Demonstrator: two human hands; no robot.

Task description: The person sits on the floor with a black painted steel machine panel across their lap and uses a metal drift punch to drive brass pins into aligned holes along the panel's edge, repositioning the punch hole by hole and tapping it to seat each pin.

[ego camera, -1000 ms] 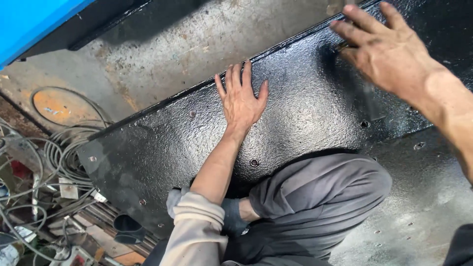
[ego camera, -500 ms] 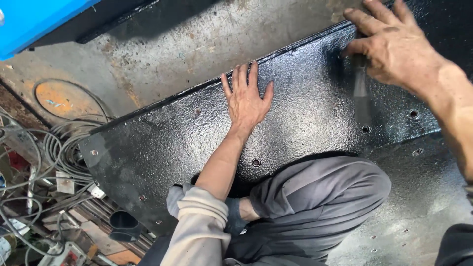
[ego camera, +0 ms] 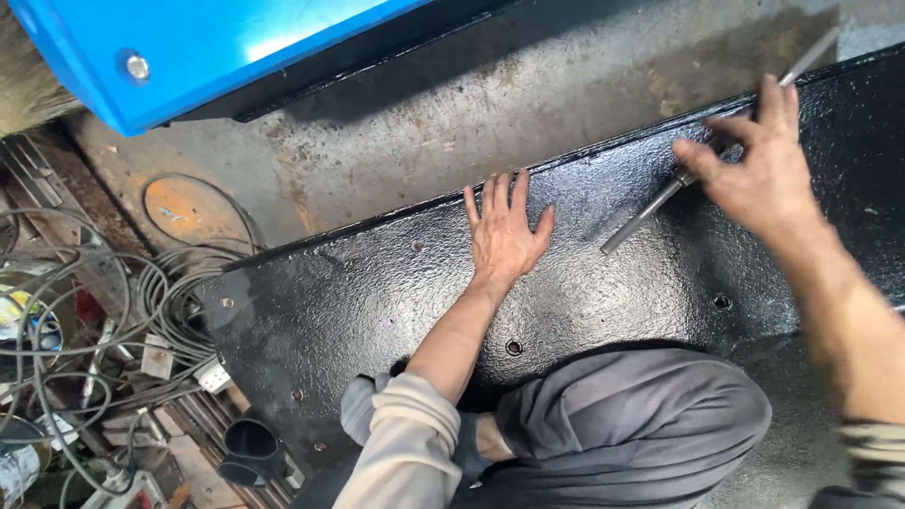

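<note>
head view, left to right: far out from the left hand (ego camera: 504, 231) lies a tangle of grey cables (ego camera: 113, 302) on the dirty floor, with a round orange-stained disc (ego camera: 189, 209) above it and a blue metal panel (ego camera: 217, 52) with a bolt at the top edge. nearer, below and to the left of that hand, a small black cup-shaped part (ego camera: 250, 451) stands open-mouthed; what it holds cannot be told.

the left hand lies flat, palm down, fingers spread and straight, pressed on the black coated steel plate (ego camera: 377, 292). it grips nothing; it only touches the plate close to its upper edge. small bolt holes dot the plate around it, one just below the wrist. the sleeve is cream, and a grey-clad knee (ego camera: 632, 424) sits below the forearm.

to the right, well apart from the left hand, the right hand (ego camera: 764, 179) hovers over the same plate with fingers loosely curled, thumb and fingertips pinching a slim metal rod (ego camera: 650, 209). the rod runs slantwise, its lower end pointing toward the left hand and resting on or just above the plate, its upper end passing under the fingers and out past the plate's edge.
</note>
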